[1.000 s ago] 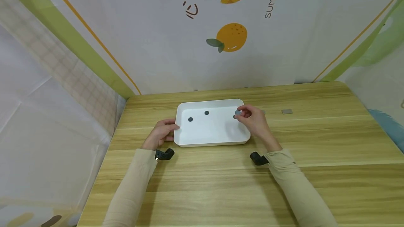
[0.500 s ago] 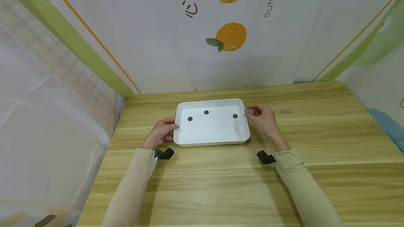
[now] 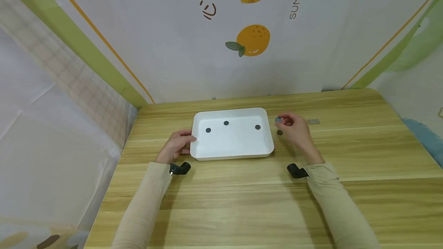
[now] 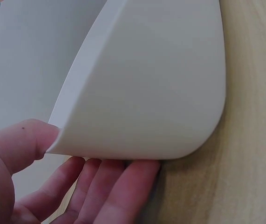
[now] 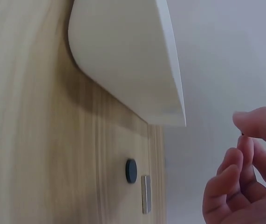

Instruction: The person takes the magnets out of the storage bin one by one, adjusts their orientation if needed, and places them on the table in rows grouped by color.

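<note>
A white rectangular tray (image 3: 232, 141) lies on the table with three dark round discs inside, one of them a disc (image 3: 257, 127) near its right end. My left hand (image 3: 176, 147) grips the tray's left side. In the left wrist view its thumb (image 4: 25, 140) is on the rim and its fingers are at the outer wall. Right of the tray, my right hand (image 3: 294, 128) pinches a small grey disc (image 3: 278, 119) between thumb and forefinger, above the table. That disc is almost wholly hidden in the right wrist view. Below this hand lies another dark disc (image 3: 280, 132) on the wood.
A flat grey rectangular plate (image 3: 313, 121) lies right of my right hand. In the right wrist view, a metallic rectangular piece (image 5: 146, 194) lies beside the dark disc. A printed cloth (image 3: 173, 49) hangs behind the wooden table (image 3: 228, 203).
My right hand has moved right with the grey disc, from over the tray's right end to beside it. The dark disc on the table has come into sight. My left hand stays put.
</note>
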Demonstrator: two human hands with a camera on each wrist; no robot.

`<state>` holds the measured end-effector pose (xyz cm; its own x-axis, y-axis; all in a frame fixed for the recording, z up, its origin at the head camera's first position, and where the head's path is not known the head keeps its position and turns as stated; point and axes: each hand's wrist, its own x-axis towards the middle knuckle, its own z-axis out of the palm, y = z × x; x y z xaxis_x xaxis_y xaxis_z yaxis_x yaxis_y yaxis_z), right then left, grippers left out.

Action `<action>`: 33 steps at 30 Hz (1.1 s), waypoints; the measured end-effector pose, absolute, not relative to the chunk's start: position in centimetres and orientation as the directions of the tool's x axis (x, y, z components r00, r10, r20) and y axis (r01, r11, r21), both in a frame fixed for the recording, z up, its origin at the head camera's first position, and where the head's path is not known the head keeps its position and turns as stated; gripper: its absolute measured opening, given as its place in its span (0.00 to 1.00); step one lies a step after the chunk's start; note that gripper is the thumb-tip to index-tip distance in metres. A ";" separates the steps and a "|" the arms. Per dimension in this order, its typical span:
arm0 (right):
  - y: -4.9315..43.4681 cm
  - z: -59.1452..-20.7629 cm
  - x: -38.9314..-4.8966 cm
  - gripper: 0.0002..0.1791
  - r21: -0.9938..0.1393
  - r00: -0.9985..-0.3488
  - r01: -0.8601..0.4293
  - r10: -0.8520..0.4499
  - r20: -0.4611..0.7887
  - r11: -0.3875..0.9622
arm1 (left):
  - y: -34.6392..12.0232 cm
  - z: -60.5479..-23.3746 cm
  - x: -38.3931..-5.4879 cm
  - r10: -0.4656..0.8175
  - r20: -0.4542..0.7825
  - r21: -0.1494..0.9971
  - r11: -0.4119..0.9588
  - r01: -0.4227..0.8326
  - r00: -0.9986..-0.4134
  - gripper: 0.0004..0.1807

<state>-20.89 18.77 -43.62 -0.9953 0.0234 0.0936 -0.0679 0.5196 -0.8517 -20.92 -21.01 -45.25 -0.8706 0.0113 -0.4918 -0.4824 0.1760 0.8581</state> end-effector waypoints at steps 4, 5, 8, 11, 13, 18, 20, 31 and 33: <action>19.5 -43.6 -20.8 0.16 -0.848 -0.996 -0.057 0.034 0.087 0.527 | -21.0 -45.3 -20.9 0.014 -0.491 0.859 0.176 -0.481 -0.871 0.30; 19.6 -43.6 -20.8 0.17 -0.846 -0.996 -0.055 0.035 0.087 0.531 | -21.0 -45.3 -20.9 0.014 -0.490 0.859 0.178 -0.480 -0.871 0.30; 20.1 -43.6 -20.7 0.17 -0.841 -0.995 -0.055 0.043 0.093 0.538 | -21.1 -45.4 -21.0 0.015 -0.488 0.859 0.184 -0.478 -0.872 0.30; 20.5 -43.8 -20.7 0.18 -0.840 -0.994 -0.063 0.045 0.103 0.539 | -21.1 -45.4 -21.1 0.014 -0.490 0.858 0.187 -0.479 -0.872 0.30; 20.8 -43.9 -20.6 0.17 -0.838 -0.993 -0.068 0.045 0.110 0.541 | -21.1 -45.5 -21.1 0.014 -0.493 0.856 0.185 -0.482 -0.870 0.30; 21.5 -44.1 -20.5 0.16 -0.823 -0.992 -0.080 0.032 0.118 0.562 | -21.1 -45.4 -21.1 0.016 -0.492 0.858 0.179 -0.482 -0.870 0.30; 21.7 -44.2 -20.4 0.15 -0.812 -0.993 -0.082 0.024 0.118 0.578 | -21.1 -45.4 -21.1 0.013 -0.490 0.858 0.181 -0.480 -0.872 0.31; 22.7 -44.7 -20.6 0.14 -0.760 -0.990 -0.107 -0.001 0.139 0.642 | -21.0 -45.2 -21.0 0.013 -0.487 0.859 0.191 -0.476 -0.874 0.30; 22.8 -44.8 -20.7 0.14 -0.756 -0.992 -0.105 -0.010 0.129 0.646 | -21.0 -45.3 -21.1 0.016 -0.487 0.859 0.193 -0.475 -0.874 0.30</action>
<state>-20.66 22.79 -44.82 -0.9916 -0.0103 0.1286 -0.1048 0.6462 -0.7559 -21.07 -20.99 -45.30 -0.8735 0.0158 -0.4865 -0.4748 0.1929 0.8587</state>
